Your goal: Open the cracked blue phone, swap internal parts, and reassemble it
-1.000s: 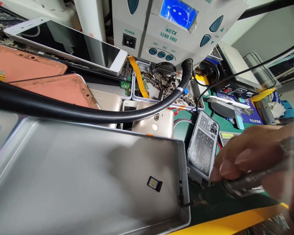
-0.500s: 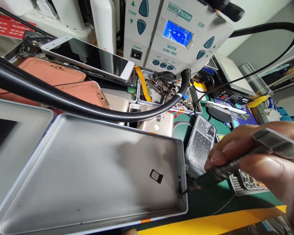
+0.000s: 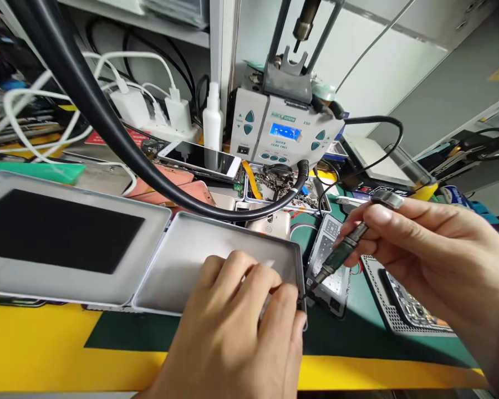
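Observation:
My right hand (image 3: 424,238) grips a slim dark screwdriver (image 3: 341,250), its shaft slanting down and left. The driver's tip is at the right end of a shallow open metal tin (image 3: 172,266); small dark screws sit by that wall, mostly hidden now. Inside the tin's right half is my left hand (image 3: 233,321), palm down with fingers bent and drawn together near the driver tip. Whatever the left fingertips hold is hidden. A pale sliver shows beyond the knuckles, too small to name.
The tin's lid (image 3: 158,249) lies open at left. Behind stand a hot-air station (image 3: 253,124) and a white phone (image 3: 199,158). A thick black hose (image 3: 120,144) arcs over the tin. A phone housing (image 3: 330,277) and a perforated holder (image 3: 378,293) lie at right.
My left hand has come into the tin, covering the small SIM-tray-like piece seen there earlier. The view has pulled back and tilted up. The screwdriver stays in my right hand.

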The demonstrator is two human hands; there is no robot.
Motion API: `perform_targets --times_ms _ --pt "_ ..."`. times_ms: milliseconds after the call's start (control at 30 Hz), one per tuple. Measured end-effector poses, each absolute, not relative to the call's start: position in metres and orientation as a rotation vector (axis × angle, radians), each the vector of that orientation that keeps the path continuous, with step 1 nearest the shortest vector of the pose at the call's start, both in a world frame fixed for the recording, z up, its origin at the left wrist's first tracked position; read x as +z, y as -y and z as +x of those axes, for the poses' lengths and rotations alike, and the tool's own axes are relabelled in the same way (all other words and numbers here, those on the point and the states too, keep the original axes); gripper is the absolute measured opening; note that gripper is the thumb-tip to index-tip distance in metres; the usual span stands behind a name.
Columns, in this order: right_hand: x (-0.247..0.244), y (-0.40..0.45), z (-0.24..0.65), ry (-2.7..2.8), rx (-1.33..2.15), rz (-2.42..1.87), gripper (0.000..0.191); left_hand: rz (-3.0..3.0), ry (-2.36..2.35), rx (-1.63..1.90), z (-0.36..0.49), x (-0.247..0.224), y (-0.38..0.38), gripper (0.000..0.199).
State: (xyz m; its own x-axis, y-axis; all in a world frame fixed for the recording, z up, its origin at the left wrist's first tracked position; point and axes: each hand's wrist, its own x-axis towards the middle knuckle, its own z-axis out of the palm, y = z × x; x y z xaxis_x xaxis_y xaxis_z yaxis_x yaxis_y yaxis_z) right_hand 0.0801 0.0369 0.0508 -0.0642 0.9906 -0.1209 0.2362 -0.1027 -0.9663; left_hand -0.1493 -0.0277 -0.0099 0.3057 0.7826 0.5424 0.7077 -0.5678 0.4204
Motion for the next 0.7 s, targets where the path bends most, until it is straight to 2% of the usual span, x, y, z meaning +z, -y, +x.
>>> perform_targets --times_ms 400,700 --pt "0.052 -0.039 0.074 1.245 1.293 -1.205 0.023 2.502 -1.34 1.068 -0.153 -0.004 0.025 0.025" --pt "0.057 -0.03 0.093 1.192 1.253 -1.184 0.034 2.413 -1.396 0.752 -0.161 0.013 0.011 0.027"
